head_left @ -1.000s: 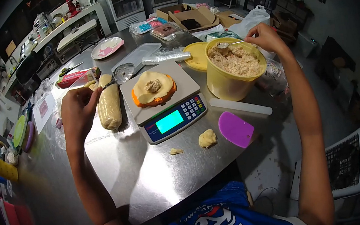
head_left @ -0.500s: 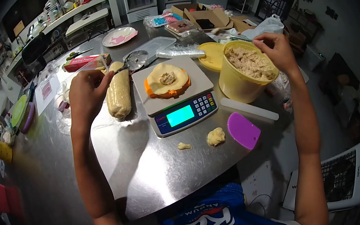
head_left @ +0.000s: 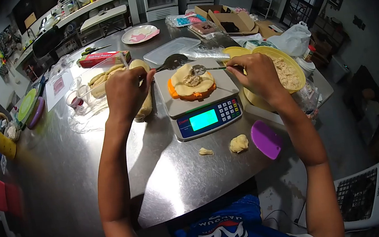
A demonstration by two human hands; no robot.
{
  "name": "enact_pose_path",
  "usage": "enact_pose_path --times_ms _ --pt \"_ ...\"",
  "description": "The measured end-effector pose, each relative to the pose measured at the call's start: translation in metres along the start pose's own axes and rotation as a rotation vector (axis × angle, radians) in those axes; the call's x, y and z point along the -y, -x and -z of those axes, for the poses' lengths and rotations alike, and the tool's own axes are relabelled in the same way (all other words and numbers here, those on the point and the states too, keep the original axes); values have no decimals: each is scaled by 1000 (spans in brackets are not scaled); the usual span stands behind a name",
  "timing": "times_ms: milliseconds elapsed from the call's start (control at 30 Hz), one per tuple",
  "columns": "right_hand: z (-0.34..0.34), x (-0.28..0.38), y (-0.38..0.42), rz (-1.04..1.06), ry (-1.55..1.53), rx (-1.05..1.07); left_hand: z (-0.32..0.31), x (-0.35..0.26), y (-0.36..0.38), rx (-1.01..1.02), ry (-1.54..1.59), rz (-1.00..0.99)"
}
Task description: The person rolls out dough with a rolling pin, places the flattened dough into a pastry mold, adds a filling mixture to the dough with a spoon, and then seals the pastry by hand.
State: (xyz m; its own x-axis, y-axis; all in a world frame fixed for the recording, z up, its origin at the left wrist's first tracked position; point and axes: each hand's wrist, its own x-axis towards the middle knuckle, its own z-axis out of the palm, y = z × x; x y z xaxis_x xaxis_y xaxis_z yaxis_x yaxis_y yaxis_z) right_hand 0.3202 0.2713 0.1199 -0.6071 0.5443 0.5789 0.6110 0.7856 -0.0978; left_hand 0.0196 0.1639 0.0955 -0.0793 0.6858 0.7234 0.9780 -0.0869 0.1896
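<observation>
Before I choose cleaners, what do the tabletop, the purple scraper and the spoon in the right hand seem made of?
The tabletop looks like bare metal, probably stainless steel, scuffed but shiny: it throws back streaky glare. The purple scraper is likely smooth plastic, going by its even, opaque colour. The spoon seems polished metal, from its grey glint.

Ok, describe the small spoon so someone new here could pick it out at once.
On the metal table, find the scale with the glowing display. On it, pale dough topped with filling lies over an orange mould. The small spoon is right at that filling, its handle pinched in the right hand; its bowl is much smaller than that of the darker scoop in the left hand.
</observation>
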Motion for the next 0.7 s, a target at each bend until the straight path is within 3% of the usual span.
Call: enact_pose_path --times_ms 200,533,700 --pt "4 1 -9 -16 8 49 -17 -2 5 -111 -109 -211" --pt "7 -1 -12 -40 25 84 -27 -4 10 -1 -132 -224" --pt "12 2 -8 10 42 -8 -26 3 8 -2 -76 -249"
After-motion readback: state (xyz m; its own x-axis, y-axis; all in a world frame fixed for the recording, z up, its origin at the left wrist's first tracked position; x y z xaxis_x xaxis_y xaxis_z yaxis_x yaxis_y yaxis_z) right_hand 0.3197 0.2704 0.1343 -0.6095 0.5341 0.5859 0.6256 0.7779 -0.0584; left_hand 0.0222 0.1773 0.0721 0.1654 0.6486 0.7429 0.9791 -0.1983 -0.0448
